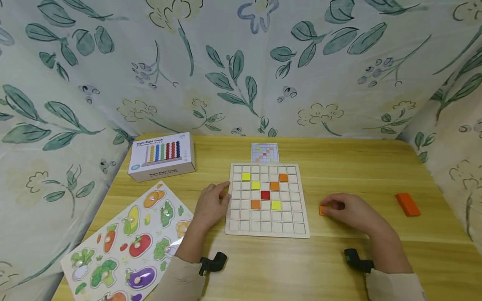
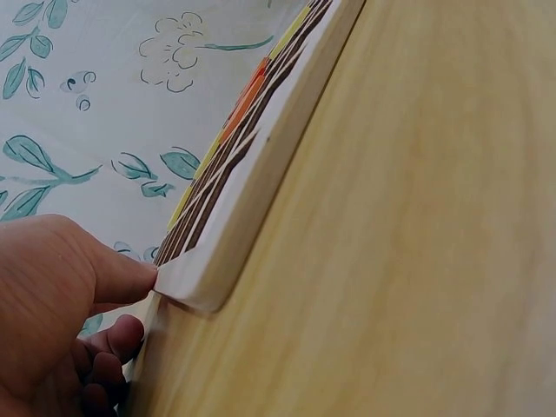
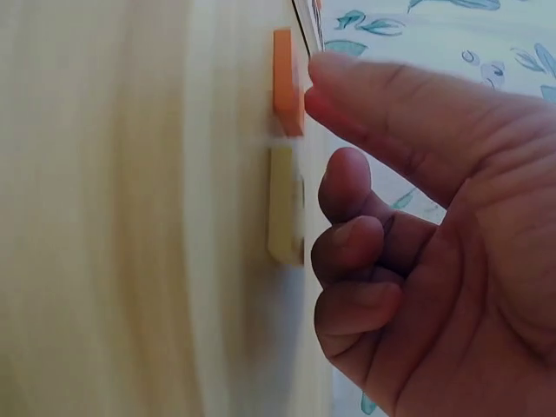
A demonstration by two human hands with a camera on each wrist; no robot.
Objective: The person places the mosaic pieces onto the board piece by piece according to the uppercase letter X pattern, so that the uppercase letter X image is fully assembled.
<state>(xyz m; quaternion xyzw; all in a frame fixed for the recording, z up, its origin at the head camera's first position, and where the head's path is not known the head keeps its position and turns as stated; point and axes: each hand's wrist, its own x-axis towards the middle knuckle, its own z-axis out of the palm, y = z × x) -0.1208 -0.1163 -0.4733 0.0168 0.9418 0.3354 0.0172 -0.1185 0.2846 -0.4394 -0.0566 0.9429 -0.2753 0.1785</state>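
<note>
In the head view, a wooden grid board (image 1: 244,225) lies on the table with yellow, orange and red square tiles in some of its cells. My left hand (image 1: 211,205) is at its left edge, fingertips touching the side; the left wrist view has a fingertip (image 2: 130,278) against the board's corner (image 2: 204,282). Right of the board, my right hand (image 1: 348,211) pinches an orange tile (image 1: 322,210) low over the table. Close up in the right wrist view, the fingertips meet that tile (image 3: 287,82). Beside it is a pale yellowish block (image 3: 282,204), covered by the hand in the head view.
A small printed grid card (image 1: 265,153) touches the board's far edge. Farther right lies an orange block (image 1: 408,204). On the left are a white toy box (image 1: 162,156) and a vegetable puzzle board (image 1: 126,225). Patterned cloth (image 1: 241,62) hangs behind the table.
</note>
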